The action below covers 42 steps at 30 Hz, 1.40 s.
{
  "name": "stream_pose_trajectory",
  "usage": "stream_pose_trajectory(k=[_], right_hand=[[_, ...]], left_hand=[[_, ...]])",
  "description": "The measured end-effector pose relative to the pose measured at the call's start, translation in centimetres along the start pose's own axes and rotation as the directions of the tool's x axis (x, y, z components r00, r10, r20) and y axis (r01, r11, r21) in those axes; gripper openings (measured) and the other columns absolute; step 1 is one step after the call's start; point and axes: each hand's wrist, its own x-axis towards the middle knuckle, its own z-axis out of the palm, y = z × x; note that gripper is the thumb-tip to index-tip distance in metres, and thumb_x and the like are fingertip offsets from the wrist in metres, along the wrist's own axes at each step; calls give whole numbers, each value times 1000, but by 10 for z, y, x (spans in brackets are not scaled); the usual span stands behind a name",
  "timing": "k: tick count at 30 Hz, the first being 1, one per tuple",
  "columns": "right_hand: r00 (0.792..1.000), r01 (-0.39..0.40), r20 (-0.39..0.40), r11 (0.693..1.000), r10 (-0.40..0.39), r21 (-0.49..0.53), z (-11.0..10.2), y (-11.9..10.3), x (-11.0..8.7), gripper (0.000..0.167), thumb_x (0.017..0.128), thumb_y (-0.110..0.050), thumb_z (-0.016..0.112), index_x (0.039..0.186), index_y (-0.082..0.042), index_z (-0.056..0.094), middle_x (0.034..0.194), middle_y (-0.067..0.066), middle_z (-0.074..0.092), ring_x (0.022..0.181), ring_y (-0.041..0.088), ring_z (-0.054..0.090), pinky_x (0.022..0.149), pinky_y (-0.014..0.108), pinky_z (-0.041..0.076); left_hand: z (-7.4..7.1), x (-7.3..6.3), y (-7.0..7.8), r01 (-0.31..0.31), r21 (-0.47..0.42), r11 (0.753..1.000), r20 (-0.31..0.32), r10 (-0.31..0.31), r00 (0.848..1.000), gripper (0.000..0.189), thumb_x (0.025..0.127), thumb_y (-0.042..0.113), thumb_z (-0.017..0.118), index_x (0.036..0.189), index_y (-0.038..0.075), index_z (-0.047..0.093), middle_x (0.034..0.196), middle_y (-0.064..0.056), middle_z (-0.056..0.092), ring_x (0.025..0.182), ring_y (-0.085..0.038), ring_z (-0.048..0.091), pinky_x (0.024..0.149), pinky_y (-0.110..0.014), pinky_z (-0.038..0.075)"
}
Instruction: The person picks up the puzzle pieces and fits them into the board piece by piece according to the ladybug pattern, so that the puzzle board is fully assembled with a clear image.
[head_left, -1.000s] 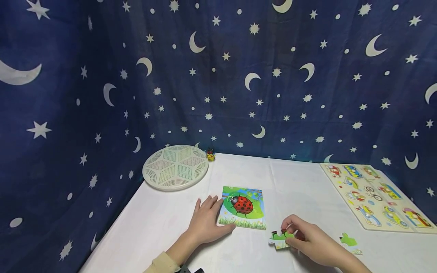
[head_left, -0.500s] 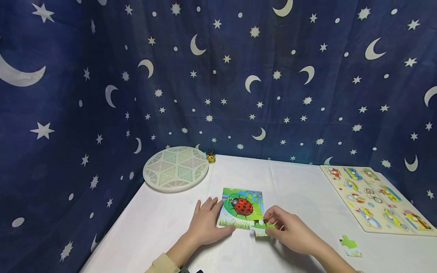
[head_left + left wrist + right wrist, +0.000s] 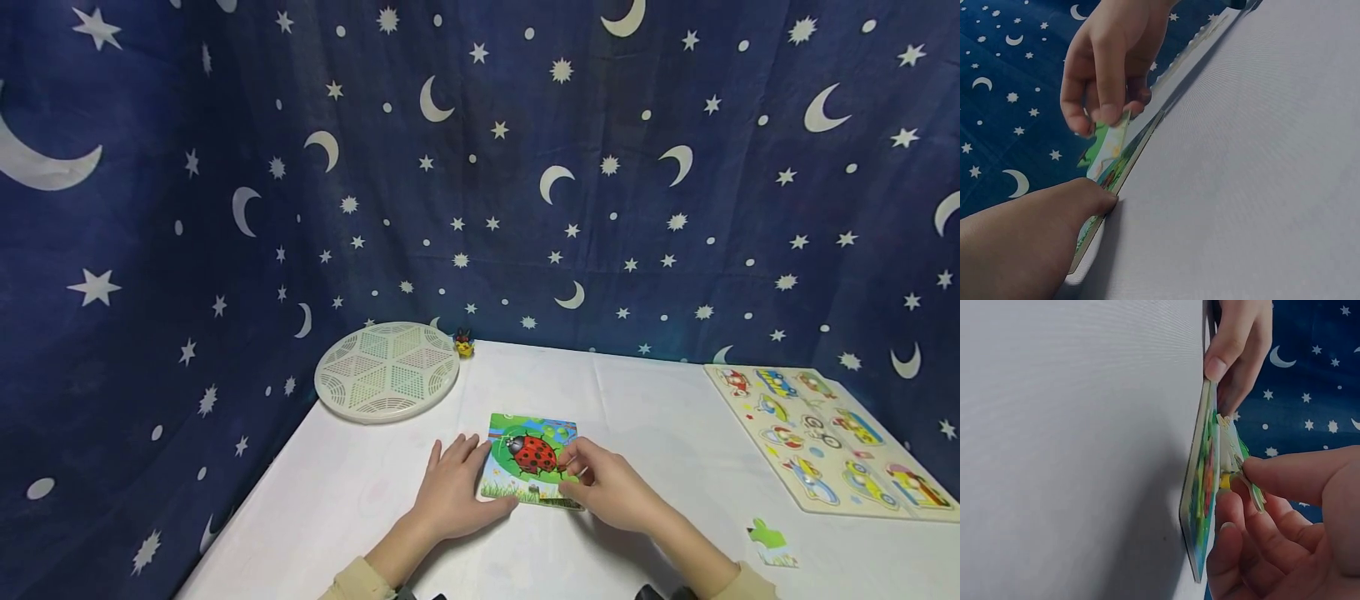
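A square ladybug jigsaw puzzle (image 3: 517, 492) lies on the white table. My left hand (image 3: 455, 492) rests at its left side, fingers extended along the edge and thumb tip at the front edge. Over the puzzle's front right part, my right hand (image 3: 609, 489) pinches a puzzle piece (image 3: 1112, 147) between thumb and fingers. The piece is tilted in the left wrist view, green and white with flowers. In the right wrist view it leans close over the puzzle's face, near the thumb tip (image 3: 1254, 467). Its far side is hidden by the fingers.
One loose puzzle piece (image 3: 772, 542), green with white, lies to the right of my right hand. A wooden picture board (image 3: 813, 467) is at the far right. At the back left are a round pale game board (image 3: 386, 371) and a small yellow-and-dark toy figure (image 3: 464, 343).
My right hand has carried the pinched piece leftward from the table right of the puzzle, to over its front right part, and tilted it. The left hand has stayed in place.
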Motion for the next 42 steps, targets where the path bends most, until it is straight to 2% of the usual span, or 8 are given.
stream_pose_trajectory(k=[6,17,29,36,42], right_hand=[[1000,-11,3,1000,11,24,10,-2,7,27,87,-9,78,108,-12,61,90,-4,64,64,11,54,56,28,47],[1000,-7,6,996,7,-94,21,-8,17,25,87,-11,79,103,-14,60,89,-6,59,71,11,51,64,28,45],[1000,-8,0,984,8,-178,26,-15,21,24,84,-12,80,98,-15,61,87,-6,59,82,15,55,74,40,49],[998,-59,-26,969,54,-240,29,-16,20,22,83,-18,84,95,-18,66,93,-5,57,89,16,57,83,45,52],[999,-33,-31,970,27,-241,28,-14,19,21,83,-19,84,95,-18,66,91,-6,58,87,14,56,80,43,52]], left_hand=[[1,-1,1,-8,12,1000,-22,8,1000,90,81,70,68,144,6,58,147,-17,53,142,-39,42,118,-66,18],[0,0,2,-10,16,1000,-16,11,1000,90,81,69,69,143,5,58,146,-18,54,141,-39,43,117,-66,21],[-1,0,1,-9,16,1000,-17,9,1000,91,82,70,67,144,5,57,147,-18,53,142,-39,42,117,-66,20],[-1,0,1,-4,8,1000,-7,5,1000,91,82,70,67,145,5,57,148,-18,52,142,-39,42,117,-66,19],[-2,0,2,-9,8,1000,-9,9,1000,91,82,70,67,145,5,56,148,-19,52,142,-40,42,117,-66,19]])
